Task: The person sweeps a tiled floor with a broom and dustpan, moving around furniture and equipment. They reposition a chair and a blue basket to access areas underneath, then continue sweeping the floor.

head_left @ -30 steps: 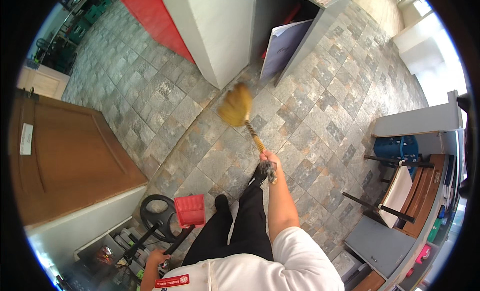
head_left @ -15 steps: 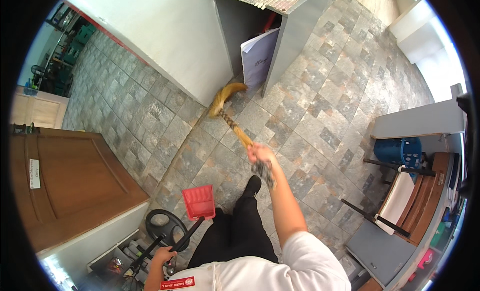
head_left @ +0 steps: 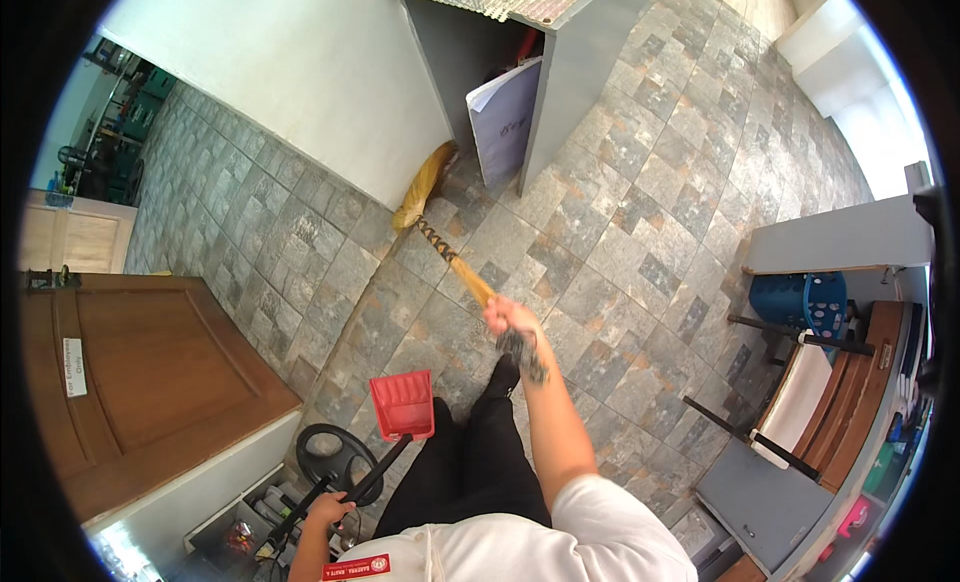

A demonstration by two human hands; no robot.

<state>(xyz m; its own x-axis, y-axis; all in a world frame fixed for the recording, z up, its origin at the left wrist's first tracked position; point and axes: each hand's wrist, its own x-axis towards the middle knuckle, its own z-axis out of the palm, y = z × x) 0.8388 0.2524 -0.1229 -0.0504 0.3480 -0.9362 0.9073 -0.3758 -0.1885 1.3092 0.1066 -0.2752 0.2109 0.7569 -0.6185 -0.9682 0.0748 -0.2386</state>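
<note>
My right hand grips the handle of a yellow soft broom. Its bristle head rests on the tiled floor against the corner of the white wall, beside the grey cabinet's opening. A dark cord or strap hangs blurred around my right wrist. Down at the lower left, my left hand is closed around the black handle of a red dustpan. The pan hangs near my left leg, its ribbed inside facing up.
A white board leans inside the grey cabinet. On the left are a brown wooden door and a black wheel. A blue basket and a shelf with dark bars stand on the right. Grey patterned tiles cover the floor.
The broom head has swung left, away from the board and toward the wall corner. My right hand has shifted slightly left and down with it. My left hand and the dustpan barely move.
</note>
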